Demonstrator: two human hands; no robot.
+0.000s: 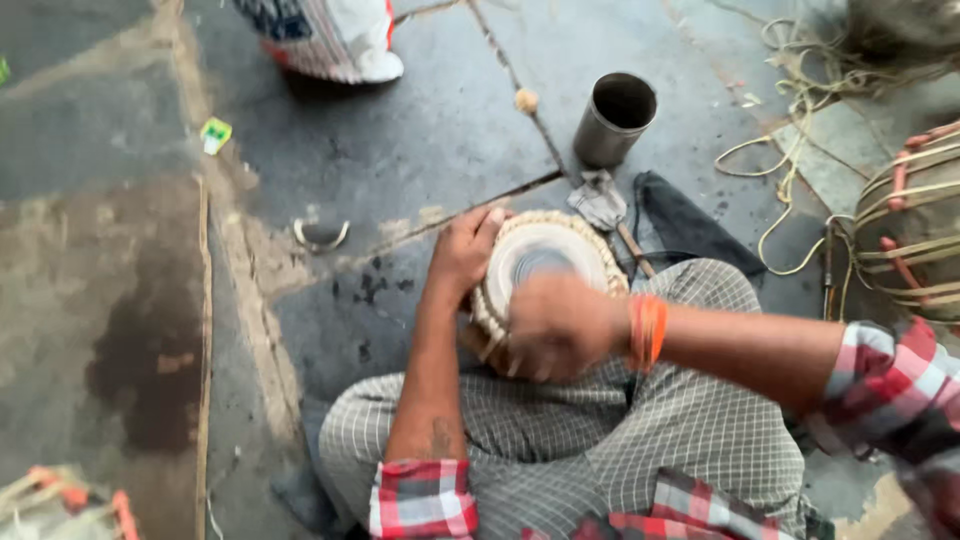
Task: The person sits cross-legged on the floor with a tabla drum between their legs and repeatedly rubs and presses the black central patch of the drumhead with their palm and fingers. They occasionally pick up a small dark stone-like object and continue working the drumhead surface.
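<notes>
Head view: the person sits cross-legged on the stone floor (pixel 400 150) with a small drum (pixel 545 255) resting in the lap, its pale round skin facing up. The left hand (pixel 465 250) grips the drum's braided rim on its far left side, fingers (pixel 490 222) curled over the edge and closed against it, the forearm running straight down toward the body. The right hand (pixel 560 325) lies over the near edge of the skin and is smeared by motion, so I cannot tell whether its fingers are closed on something or simply pressed to the surface. An orange bangle (pixel 648 330) sits at that wrist, and the arm comes in from the right in a checked sleeve.

Judging from this, the work in hand looks like rubbing or working the drum's skin while the other hand steadies it. The next move would seem to call for a firm hold at the rim and even pressure across the skin.

Beyond the left fingers stands a dark metal cup (pixel 615 118), with a small hammer (pixel 600 200) between it and the drum. To the right of the hands lie loose cord (pixel 790 150) and another laced drum (pixel 915 230).
</notes>
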